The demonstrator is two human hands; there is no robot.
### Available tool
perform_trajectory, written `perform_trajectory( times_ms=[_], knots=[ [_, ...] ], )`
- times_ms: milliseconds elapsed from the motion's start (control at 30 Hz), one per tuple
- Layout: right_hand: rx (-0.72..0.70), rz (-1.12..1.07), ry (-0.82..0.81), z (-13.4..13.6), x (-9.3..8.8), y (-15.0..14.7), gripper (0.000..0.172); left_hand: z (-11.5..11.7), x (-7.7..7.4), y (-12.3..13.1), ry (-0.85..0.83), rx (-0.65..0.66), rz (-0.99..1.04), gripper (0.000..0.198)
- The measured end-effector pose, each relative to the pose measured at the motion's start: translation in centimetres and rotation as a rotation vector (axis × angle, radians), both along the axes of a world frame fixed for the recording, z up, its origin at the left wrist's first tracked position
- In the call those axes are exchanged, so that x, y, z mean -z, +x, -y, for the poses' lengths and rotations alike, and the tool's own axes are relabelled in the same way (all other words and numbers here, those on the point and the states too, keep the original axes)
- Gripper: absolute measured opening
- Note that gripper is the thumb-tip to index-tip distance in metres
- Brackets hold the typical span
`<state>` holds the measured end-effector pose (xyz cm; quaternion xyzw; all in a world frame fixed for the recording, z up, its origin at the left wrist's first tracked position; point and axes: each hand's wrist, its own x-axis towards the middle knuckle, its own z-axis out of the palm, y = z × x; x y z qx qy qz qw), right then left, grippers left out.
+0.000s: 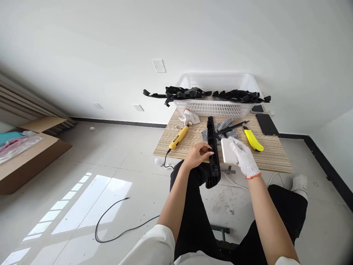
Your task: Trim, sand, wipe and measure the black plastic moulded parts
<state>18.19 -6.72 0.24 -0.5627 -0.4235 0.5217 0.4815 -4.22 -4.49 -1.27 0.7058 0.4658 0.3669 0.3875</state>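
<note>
A long black plastic part point(213, 154) lies lengthwise over the near edge of the small wooden table point(275, 156), its near end hanging above my lap. My bare left hand point(197, 154) grips its left side, fingers curled against it. My right hand point(244, 156), in a white knitted glove, holds a white rectangular block point(228, 151) pressed against the part's right side.
On the table lie a yellow corded tool point(178, 138), a spare white glove point(189, 117), a grey cloth point(223, 127), a yellow utility knife point(253, 140), a black phone point(266, 124) and a white basket point(217, 95) bearing long black parts. A cardboard box point(30, 154) stands on the floor at left, a black cable point(116, 221) beside my legs.
</note>
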Motion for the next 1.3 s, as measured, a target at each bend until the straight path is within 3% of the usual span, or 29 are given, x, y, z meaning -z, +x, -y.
perform_trajectory(
  times_ms=[133, 267, 367, 500, 600, 733, 900, 1133, 1300],
  knots=[
    [-0.096, -0.050, 0.001, -0.3, 0.0, -0.2, 0.062, -0.1, 0.0, 0.1, -0.008, -0.002, 0.002, 0.032],
    [-0.002, -0.030, -0.083, -0.8, -0.3, -0.3, 0.070, 0.0, 0.1, 0.1, -0.005, -0.004, -0.007, 0.032],
    [-0.078, -0.006, -0.072, -1.0, -0.4, -0.4, 0.072, 0.0, 0.1, 0.1, -0.004, -0.008, 0.000, 0.033],
    [-0.045, 0.015, -0.069, -1.1, -0.4, -0.8, 0.069, -0.1, -0.1, 0.2, -0.023, -0.002, 0.010, 0.034],
    [-0.111, 0.019, -0.071, -1.2, -0.3, -1.2, 0.068, -0.1, -0.3, 0.2, -0.042, 0.002, 0.026, 0.034],
    [0.022, -0.023, -0.057, -1.3, -0.2, -1.3, 0.067, 0.0, -0.3, 0.4, -0.044, -0.009, 0.057, 0.035],
    [0.048, -0.025, -0.047, -1.1, -0.5, -1.2, 0.067, 0.2, -0.4, 0.5, -0.017, -0.034, 0.043, 0.033],
    [-0.098, -0.055, -0.063, -1.1, 0.0, -0.4, 0.057, 0.2, -0.1, 0.5, 0.016, -0.026, 0.025, 0.033],
    [-0.018, -0.102, -0.059, -1.4, 1.2, 0.0, 0.041, 0.2, 0.2, 0.4, 0.102, -0.009, -0.022, 0.034]
  ],
)
